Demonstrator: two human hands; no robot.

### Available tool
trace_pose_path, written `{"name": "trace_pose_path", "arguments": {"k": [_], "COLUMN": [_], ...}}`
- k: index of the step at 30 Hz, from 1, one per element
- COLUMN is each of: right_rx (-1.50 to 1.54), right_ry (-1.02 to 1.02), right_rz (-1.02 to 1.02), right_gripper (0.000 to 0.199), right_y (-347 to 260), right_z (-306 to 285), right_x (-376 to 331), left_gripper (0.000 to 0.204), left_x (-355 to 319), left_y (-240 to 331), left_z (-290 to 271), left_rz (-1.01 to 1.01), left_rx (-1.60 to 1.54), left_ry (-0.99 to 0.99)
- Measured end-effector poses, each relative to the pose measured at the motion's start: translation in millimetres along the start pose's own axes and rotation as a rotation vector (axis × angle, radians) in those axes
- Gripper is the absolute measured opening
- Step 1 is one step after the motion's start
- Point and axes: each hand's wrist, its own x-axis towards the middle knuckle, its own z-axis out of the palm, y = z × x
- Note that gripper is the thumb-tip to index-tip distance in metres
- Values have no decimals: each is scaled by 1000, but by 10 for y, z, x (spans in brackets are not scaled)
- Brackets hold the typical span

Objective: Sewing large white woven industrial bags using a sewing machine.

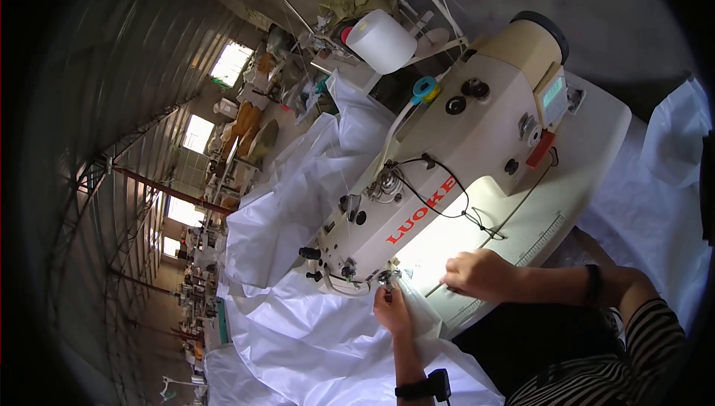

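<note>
A cream-coloured industrial sewing machine (488, 119) stands tilted across the view, with its work lamp lit over the bed. My left hand (391, 311) is at the needle end, its fingers pinched close under the metal presser foot parts (387, 277). Whatever lies between those fingertips is too small to make out. My right hand (482, 275) is closed above the lit machine bed, to the right of the needle. A small dark bit shows below its fingers, but its kind cannot be told. White sheet fabric (313, 324) lies in folds beside and beneath my left hand.
A white thread cone (382, 41) stands behind the machine, near a blue tape roll (425, 89). Black cord (468, 212) hangs looped on the machine's front. More white fabric (678, 138) lies at the right. Cluttered worktables (197, 309) line the hall at the left.
</note>
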Motion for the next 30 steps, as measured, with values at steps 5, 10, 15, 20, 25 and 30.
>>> {"name": "trace_pose_path", "arguments": {"k": [5, 10, 15, 20, 25, 30], "right_rx": [-255, -288, -260, -258, -282, -273], "right_ry": [-18, -22, 12, 72, 60, 35], "right_rz": [239, 225, 230, 207, 216, 201], "right_gripper": [33, 30, 32, 31, 30, 22], "right_y": [328, 313, 317, 344, 344, 307], "right_z": [409, 370, 401, 452, 482, 381], "right_x": [219, 248, 236, 232, 226, 241], "left_gripper": [21, 20, 22, 24, 24, 23], "left_x": [71, 34, 19, 30, 34, 49], "left_y": [-215, -82, -47, -84, -134, -67], "left_z": [-4, -8, -10, -8, 22, 20], "left_rz": [-73, -46, -42, -62, -21, -64], "left_rx": [-188, -94, -112, -110, -122, -108], "left_ry": [-47, -25, -4, -7, 7, -16]}}
